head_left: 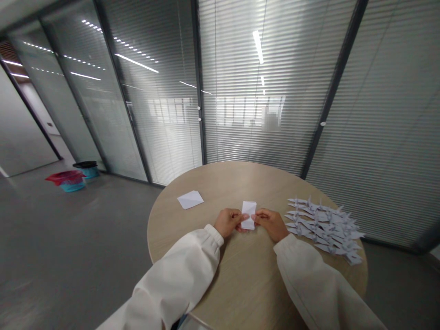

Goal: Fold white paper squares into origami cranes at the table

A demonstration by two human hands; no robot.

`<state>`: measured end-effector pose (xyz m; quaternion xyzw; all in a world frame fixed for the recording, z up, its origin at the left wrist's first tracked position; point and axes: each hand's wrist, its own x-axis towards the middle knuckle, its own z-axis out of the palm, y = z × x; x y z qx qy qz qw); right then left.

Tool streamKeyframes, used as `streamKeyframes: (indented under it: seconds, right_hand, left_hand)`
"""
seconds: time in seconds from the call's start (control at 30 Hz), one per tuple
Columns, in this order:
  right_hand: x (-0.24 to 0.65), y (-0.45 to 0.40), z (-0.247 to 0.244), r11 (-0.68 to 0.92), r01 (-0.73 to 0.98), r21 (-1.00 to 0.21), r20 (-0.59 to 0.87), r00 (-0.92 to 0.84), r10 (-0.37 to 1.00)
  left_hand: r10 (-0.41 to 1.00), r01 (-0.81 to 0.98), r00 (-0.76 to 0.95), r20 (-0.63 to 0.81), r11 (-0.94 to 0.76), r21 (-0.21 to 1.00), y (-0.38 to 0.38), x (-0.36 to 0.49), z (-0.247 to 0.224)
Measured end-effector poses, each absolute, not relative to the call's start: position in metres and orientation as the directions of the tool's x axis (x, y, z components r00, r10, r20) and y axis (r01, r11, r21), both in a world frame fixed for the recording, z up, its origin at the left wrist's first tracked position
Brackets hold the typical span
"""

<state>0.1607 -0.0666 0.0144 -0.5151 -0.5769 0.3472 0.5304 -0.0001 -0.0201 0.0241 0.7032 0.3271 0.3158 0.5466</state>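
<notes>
Between my hands is a small folded sheet of white paper (249, 209), an upright rectangle held just over the table. My left hand (228, 222) pinches its left edge, thumb on the front face. On the opposite edge my right hand (272, 223) grips the same paper with thumb and fingers. The fingers behind the paper are partly hidden. Off to the left lies a flat stack of white paper squares (190, 200). Many folded white paper cranes (325, 227) sit crowded in rows to the right of my right hand.
A round wooden table (178, 233) bears all the paper. Behind it stands a glass partition with blinds (240, 142). On the floor at the left are two blue bins, one with a red liner (71, 181) and one with a black liner (88, 169).
</notes>
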Motion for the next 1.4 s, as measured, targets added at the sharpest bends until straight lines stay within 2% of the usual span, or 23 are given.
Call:
streamKeyframes:
  seconds: [0.13,0.3,0.63,0.87,0.97,1.1,1.2,1.3,1.4]
  right_hand:
    - [0.161,-0.067,0.015,0.247,0.239,-0.939,0.275,0.095,0.957]
    - [0.162,-0.066,0.013,0.254,0.26,-0.932,0.295,0.134,0.946]
    - [0.157,-0.069,0.021,0.25,0.213,-0.944,0.28,0.124,0.952]
    - [0.159,-0.067,0.021,0.266,0.185,-0.946,0.295,0.152,0.943]
    - [0.161,-0.066,0.021,0.272,0.157,-0.949,0.298,0.179,0.938]
    - [0.162,-0.066,0.022,0.271,0.132,-0.953,0.293,0.186,0.938]
    - [0.161,-0.067,0.023,0.26,0.12,-0.958,0.279,0.191,0.941]
    - [0.161,-0.066,0.023,0.258,0.111,-0.96,0.275,0.195,0.941]
    - [0.161,-0.066,0.023,0.263,0.105,-0.959,0.278,0.18,0.943]
  left_hand:
    - [0.806,0.087,0.588,0.071,-0.151,0.985,-0.019,0.001,0.02]
    - [0.731,0.095,0.683,-0.014,-0.069,0.993,-0.019,0.003,0.016]
    - [0.764,0.209,0.639,0.094,-0.29,0.934,-0.021,-0.003,0.022]
    - [0.748,0.212,0.663,0.019,-0.212,0.954,-0.023,0.001,0.021]
    - [0.754,0.256,0.652,0.078,-0.316,0.914,-0.024,-0.001,0.024]
    - [0.762,0.341,0.608,0.224,-0.506,0.792,-0.025,-0.005,0.029]
    - [0.755,0.348,0.593,0.279,-0.553,0.757,-0.026,-0.006,0.032]
    - [0.756,0.318,0.612,0.232,-0.504,0.803,-0.028,-0.005,0.032]
    - [0.746,0.25,0.656,0.116,-0.36,0.899,-0.028,-0.004,0.03]
